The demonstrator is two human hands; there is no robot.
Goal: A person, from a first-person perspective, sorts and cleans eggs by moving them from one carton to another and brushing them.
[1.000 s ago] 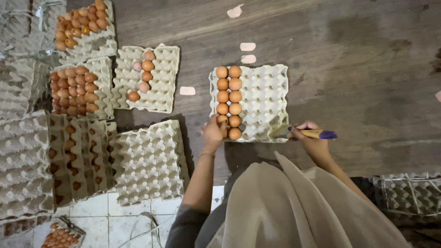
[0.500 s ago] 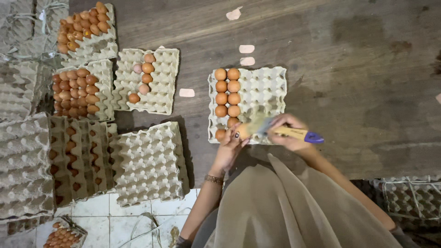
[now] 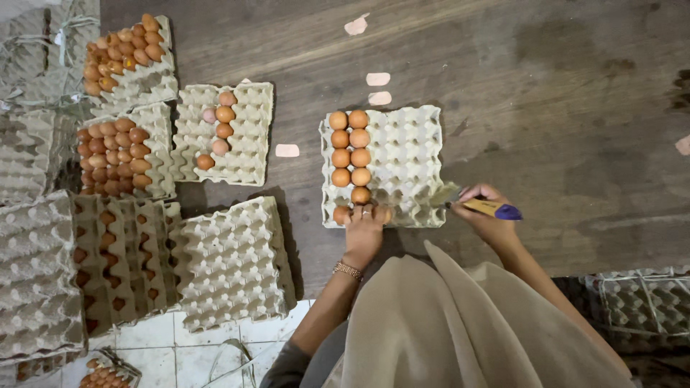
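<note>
Two eggs (image 3: 343, 213) are lying partly hidden under the left hand (image 3: 364, 224), fingers curling over them at the tray's (image 3: 410, 154) near edge. Beside it, the right hand (image 3: 487, 212) is gripping a pen (image 3: 496, 210).

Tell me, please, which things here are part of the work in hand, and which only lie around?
In use:
left hand on the near edge of the egg tray
brown eggs in that tray
right hand holding a marker

Lying about:
side trays with eggs
upturned tray
paper scraps
</note>
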